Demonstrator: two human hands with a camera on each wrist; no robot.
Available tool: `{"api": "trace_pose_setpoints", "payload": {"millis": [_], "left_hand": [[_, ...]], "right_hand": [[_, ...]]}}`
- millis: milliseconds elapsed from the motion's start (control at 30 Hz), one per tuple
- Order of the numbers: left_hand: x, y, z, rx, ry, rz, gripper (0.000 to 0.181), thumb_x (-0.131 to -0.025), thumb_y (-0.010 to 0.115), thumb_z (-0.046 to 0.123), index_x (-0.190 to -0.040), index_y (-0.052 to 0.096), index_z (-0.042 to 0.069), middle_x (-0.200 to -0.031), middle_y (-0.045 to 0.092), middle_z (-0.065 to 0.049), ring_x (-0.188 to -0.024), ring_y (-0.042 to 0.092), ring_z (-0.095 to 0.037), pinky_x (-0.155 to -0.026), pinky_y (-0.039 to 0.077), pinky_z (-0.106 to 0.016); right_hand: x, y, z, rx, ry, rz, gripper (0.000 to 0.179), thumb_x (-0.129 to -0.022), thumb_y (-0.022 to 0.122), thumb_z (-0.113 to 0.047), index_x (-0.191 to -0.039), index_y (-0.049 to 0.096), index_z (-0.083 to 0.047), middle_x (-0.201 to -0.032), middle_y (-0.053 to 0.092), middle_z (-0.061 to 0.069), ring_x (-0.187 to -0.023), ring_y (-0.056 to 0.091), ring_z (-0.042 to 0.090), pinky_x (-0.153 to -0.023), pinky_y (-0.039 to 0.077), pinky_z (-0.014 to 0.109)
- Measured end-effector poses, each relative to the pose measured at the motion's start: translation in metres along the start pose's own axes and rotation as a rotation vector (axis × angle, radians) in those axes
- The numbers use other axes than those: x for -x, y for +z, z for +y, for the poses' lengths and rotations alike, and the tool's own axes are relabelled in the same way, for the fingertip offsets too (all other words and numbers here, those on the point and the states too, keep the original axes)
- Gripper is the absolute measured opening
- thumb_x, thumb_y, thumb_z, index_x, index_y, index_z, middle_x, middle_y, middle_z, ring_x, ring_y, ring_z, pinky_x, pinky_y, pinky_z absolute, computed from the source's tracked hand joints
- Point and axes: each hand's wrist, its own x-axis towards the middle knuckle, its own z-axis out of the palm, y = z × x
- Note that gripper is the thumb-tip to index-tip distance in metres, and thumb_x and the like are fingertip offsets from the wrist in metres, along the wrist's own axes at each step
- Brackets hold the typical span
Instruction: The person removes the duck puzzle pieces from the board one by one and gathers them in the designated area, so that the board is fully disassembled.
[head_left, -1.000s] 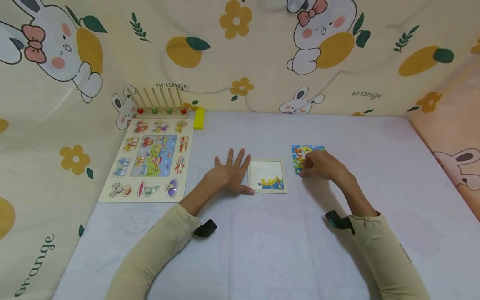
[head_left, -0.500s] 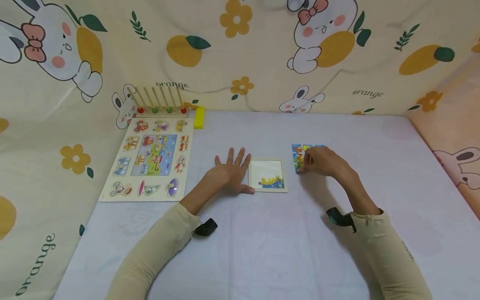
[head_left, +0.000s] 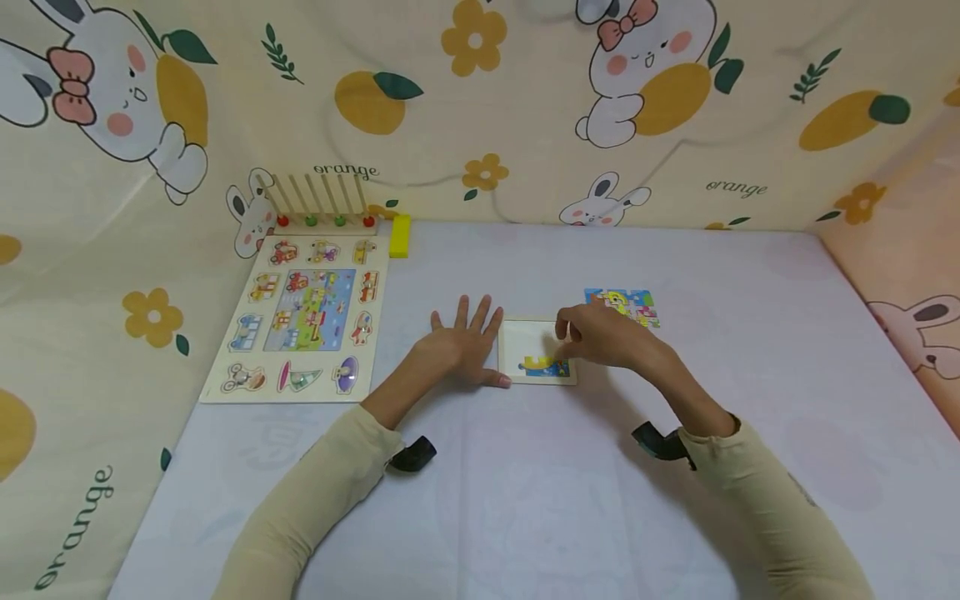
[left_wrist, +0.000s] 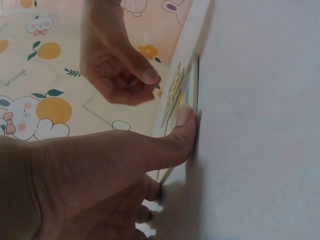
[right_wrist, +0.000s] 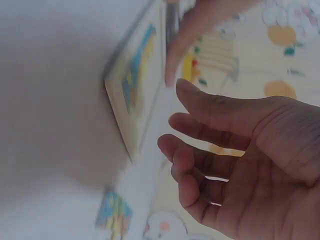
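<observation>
A small square puzzle tray (head_left: 510, 333) with a pale wooden frame lies flat on the table. Blue and yellow puzzle pieces (head_left: 536, 367) cover part of its bottom edge, towards the right. My left hand (head_left: 461, 350) lies spread at the tray's left side, its thumb touching the frame in the left wrist view. My right hand (head_left: 611, 337) hovers over the tray's right edge, fingers bent. The right wrist view shows a gap between its thumb (right_wrist: 187, 90) and index finger, with nothing visible held. Behind it lies a colourful group of puzzle pieces (head_left: 637, 304), partly covered by the hand.
A large wooden picture board (head_left: 322, 387) with knobless-looking shaped pieces lies at the left. Behind it stands a rack of upright sticks (head_left: 322, 196) with red and green beads. A yellow block (head_left: 400, 237) is beside the rack. A printed cloth hangs along the back.
My right hand has moved left from the group of loose puzzle pieces to above the tray's right edge, uncovering more of that group. My left hand has stayed put.
</observation>
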Motion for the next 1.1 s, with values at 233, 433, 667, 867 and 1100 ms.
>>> {"api": "trace_pose_setpoints", "payload": {"millis": [233, 433, 667, 867, 1100], "left_hand": [[0.0, 0.001, -0.002, 0.017, 0.009, -0.002, 0.117, -0.093, 0.059, 0.073, -0.168, -0.011, 0.016, -0.175, -0.022, -0.013, -0.162, -0.015, -0.045, -0.124, 0.012, -0.077], [-0.001, 0.002, -0.003, 0.012, 0.018, 0.0, 0.118, -0.093, 0.058, 0.075, -0.168, -0.011, 0.015, -0.175, -0.022, -0.013, -0.162, -0.015, -0.045, -0.123, 0.013, -0.078], [-0.004, 0.003, -0.003, -0.007, 0.014, 0.003, 0.118, -0.093, 0.057, 0.076, -0.168, -0.011, 0.015, -0.175, -0.022, -0.013, -0.162, -0.015, -0.045, -0.123, 0.014, -0.078], [-0.004, 0.002, -0.002, -0.013, 0.008, 0.006, 0.119, -0.092, 0.057, 0.076, -0.168, -0.011, 0.016, -0.175, -0.022, -0.013, -0.163, -0.014, -0.045, -0.123, 0.014, -0.078], [-0.003, 0.003, -0.002, 0.003, 0.004, 0.003, 0.119, -0.092, 0.059, 0.075, -0.168, -0.011, 0.016, -0.175, -0.022, -0.012, -0.163, -0.015, -0.045, -0.123, 0.013, -0.078]], "right_hand": [[-0.014, 0.027, -0.018, 0.087, -0.049, -0.049, 0.019, -0.089, 0.082, -0.012, -0.099, 0.07, 0.0, -0.09, 0.072, 0.01, -0.074, 0.058, 0.017, -0.069, 0.05, 0.028], [-0.018, 0.034, -0.023, 0.11, 0.001, -0.033, 0.023, -0.084, 0.086, -0.01, -0.095, 0.068, 0.0, -0.09, 0.07, 0.009, -0.075, 0.058, 0.019, -0.07, 0.049, 0.028], [-0.018, 0.033, -0.02, 0.052, 0.009, -0.029, 0.027, -0.085, 0.086, -0.007, -0.097, 0.063, -0.001, -0.089, 0.066, 0.009, -0.077, 0.055, 0.019, -0.07, 0.046, 0.028], [-0.017, 0.031, -0.016, 0.006, -0.063, -0.005, 0.013, -0.091, 0.076, 0.003, -0.097, 0.064, 0.001, -0.088, 0.067, 0.011, -0.076, 0.056, 0.02, -0.073, 0.048, 0.03], [-0.012, 0.021, -0.011, -0.103, -0.13, 0.033, 0.008, -0.093, 0.068, 0.007, -0.091, 0.066, 0.0, -0.083, 0.066, 0.01, -0.076, 0.053, 0.02, -0.072, 0.045, 0.031]]}}
